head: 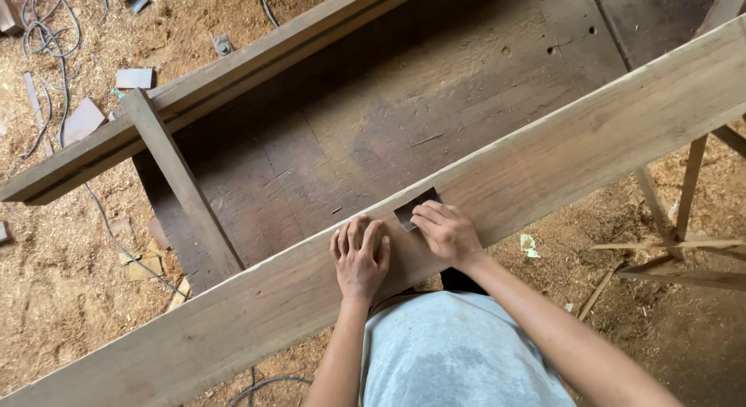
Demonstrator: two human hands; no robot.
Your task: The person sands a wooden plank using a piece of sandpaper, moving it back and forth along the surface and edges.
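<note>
Pressing down with my right hand [448, 232], I see its fingers lie flat and close together on a small dark sheet of sandpaper [415, 207]. That sheet is thin, nearly square and dark brown, and it lies on the top face of a long plank [559, 162], near the far edge. My left hand [360, 251] rests just beside it, flat on the plank, fingers a little spread, holding nothing. The plank is pale, rough and dusty, and it runs slanting across my view. Behind it sits a dark wooden bench [404, 111]. Sawdust [70, 251] covers the floor, with a grey cable [47, 41] curling there.
</note>
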